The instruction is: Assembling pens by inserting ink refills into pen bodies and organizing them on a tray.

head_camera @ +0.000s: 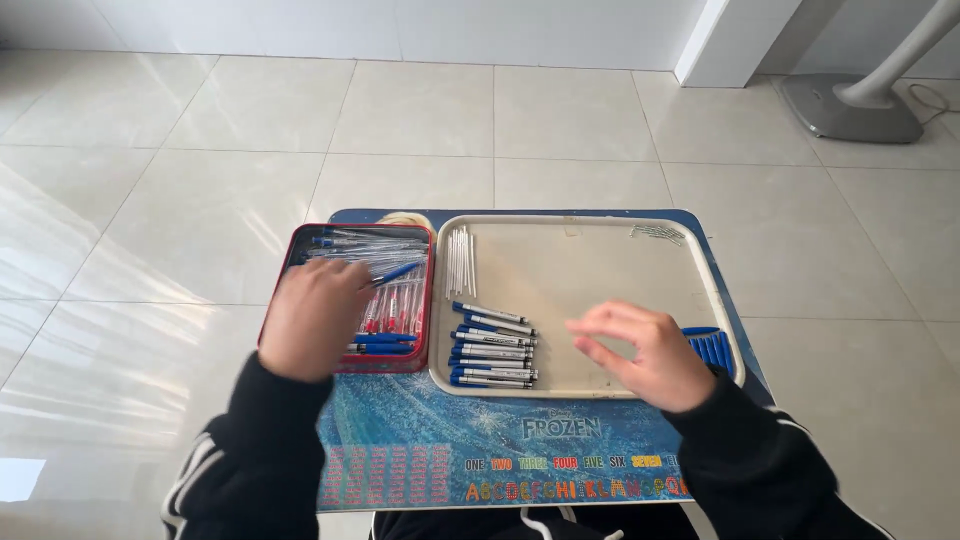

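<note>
My left hand reaches into a red tin box filled with pen parts: clear barrels, blue caps and red-tipped pieces. A blue pen piece sticks out from its fingers. My right hand hovers over the beige tray, fingers apart, holding nothing that I can see. A row of assembled blue-and-white pens lies at the tray's left side. Thin white refills lie at its top left corner. Blue caps lie by my right wrist.
Tray and tin rest on a small blue children's table with printed letters. Small metal springs lie at the tray's far right corner. Pale tiled floor surrounds the table. A grey fan base stands at the far right.
</note>
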